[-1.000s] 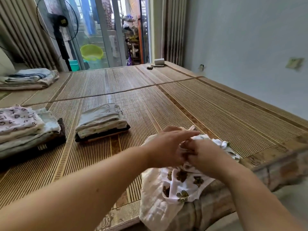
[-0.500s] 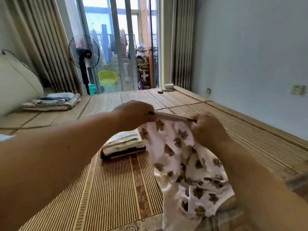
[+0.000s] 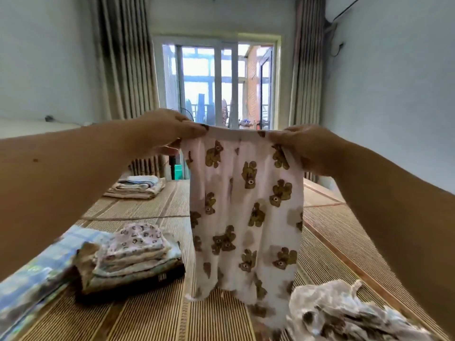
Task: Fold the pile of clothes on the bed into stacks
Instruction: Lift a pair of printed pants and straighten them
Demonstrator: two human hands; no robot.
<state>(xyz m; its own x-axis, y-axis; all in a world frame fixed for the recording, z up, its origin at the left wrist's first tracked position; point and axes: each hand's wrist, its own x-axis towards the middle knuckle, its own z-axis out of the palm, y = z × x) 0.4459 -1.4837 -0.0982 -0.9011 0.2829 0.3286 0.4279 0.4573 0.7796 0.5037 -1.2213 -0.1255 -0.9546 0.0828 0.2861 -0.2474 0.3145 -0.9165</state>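
My left hand and right hand each pinch one end of the waistband of one bear-print garment, which hangs upright over the bed's woven mat. Two folded stacks lie on the mat: a near stack left of the garment and a far stack beyond it. One unfolded heap at lower right is blurred and cut off by the frame edge. A blue checked cloth at left is also blurred. Two curtains flank a glass door.
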